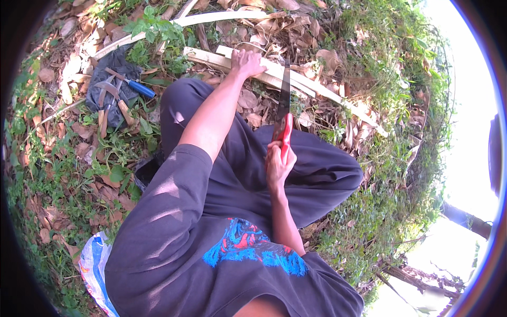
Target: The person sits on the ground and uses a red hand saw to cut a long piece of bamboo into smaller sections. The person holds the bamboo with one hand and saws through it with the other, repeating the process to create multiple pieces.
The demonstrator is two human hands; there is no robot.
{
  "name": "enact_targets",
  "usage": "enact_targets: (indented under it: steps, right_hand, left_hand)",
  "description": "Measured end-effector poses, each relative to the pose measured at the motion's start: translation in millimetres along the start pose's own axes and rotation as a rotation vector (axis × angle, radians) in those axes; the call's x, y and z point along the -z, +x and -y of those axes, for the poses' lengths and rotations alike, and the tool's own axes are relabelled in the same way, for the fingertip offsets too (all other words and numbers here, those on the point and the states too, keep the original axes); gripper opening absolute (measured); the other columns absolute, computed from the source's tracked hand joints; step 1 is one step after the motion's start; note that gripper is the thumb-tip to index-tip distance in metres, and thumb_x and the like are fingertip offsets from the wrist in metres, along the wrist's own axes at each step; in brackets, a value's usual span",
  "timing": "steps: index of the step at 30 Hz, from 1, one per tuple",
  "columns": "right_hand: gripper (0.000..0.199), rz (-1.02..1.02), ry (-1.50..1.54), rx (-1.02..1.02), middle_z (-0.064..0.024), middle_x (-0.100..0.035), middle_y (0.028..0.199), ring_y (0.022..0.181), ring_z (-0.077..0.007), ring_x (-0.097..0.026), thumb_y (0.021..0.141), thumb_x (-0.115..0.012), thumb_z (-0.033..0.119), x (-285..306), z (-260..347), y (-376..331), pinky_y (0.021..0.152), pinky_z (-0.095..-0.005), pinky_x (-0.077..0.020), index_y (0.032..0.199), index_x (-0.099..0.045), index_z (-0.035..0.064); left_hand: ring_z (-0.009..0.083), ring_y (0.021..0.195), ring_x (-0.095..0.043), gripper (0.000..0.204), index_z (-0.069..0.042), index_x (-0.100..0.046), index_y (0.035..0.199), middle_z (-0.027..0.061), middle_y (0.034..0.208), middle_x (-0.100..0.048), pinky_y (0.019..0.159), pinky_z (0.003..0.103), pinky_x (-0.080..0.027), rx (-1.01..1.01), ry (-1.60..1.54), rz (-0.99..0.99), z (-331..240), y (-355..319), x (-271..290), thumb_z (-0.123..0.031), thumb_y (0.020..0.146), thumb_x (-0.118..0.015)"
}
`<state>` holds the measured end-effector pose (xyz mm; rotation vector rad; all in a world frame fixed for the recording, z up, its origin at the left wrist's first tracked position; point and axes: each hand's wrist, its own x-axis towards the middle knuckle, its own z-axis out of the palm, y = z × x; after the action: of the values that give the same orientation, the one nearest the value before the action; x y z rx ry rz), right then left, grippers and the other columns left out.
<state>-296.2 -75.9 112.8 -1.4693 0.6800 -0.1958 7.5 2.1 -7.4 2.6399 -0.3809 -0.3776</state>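
Knife (283,113), long-bladed with a red handle, stood upright over the lap, gripped by the right hand (278,164), fingers wrapped tight around the handle. Farther out, the left hand (246,62) pressed down on pale split wood strips (296,79) lying among dry leaves. Beyond to the left, hand tools (113,95) lay on a dark cloth (116,66).

Outdoors | ground of dry brown fallen leaves (47,211) and green weeds (380,211) | bright overexposed daylight at right | dappled shade
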Motion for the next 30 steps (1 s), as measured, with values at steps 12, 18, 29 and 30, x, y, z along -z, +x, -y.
enact_targets:
  steps: [12,18,29,30]
  right_hand:
    - [0.018,0.016,-0.027,0.063,0.0064,-0.047,0.057,0.047,-0.0013,-0.04,0.092,-0.053,0.001,-7,-9,41,0.044,-0.0213,-0.0291,0.077,-0.064,0.0009]
    - [0.014,-0.012,-0.169,0.202,0.0039,-0.051,0.057,0.048,-0.0034,-0.042,0.087,-0.056,0.001,-18,-26,85,0.047,-0.0243,-0.0315,0.078,-0.066,-0.0012]
    - [0.015,0.009,-0.023,-0.004,0.0049,-0.047,0.057,0.042,-0.0019,-0.038,0.094,-0.051,0.002,14,-4,-50,0.039,-0.0198,-0.0286,0.084,-0.061,-0.0008]
    - [0.015,0.015,-0.027,0.013,0.0048,-0.047,0.057,0.042,-0.0019,-0.038,0.094,-0.051,0.002,11,-4,-40,0.039,-0.0199,-0.0284,0.083,-0.061,-0.0006]
  left_hand:
    - [0.0282,0.113,-0.059,0.049,-0.018,-0.069,0.102,0.0066,0.111,-0.069,0.099,0.049,-0.034,0.001,0.001,-0.017,-2,-2,1,-0.061,0.08,-0.065]
    - [0.0281,0.112,-0.059,0.051,-0.017,-0.07,0.101,0.0066,0.11,-0.069,0.098,0.049,-0.035,-0.002,-0.008,-0.02,-4,-3,2,-0.063,0.079,-0.065]
    - [0.0273,0.111,-0.058,0.047,-0.018,-0.068,0.101,0.0055,0.11,-0.069,0.097,0.047,-0.034,-0.003,-0.014,0.012,-5,-4,5,-0.059,0.079,-0.066]
    - [0.0271,0.111,-0.058,0.047,-0.018,-0.068,0.101,0.0055,0.11,-0.069,0.097,0.047,-0.034,-0.003,-0.015,0.0,-5,-3,5,-0.059,0.079,-0.066]
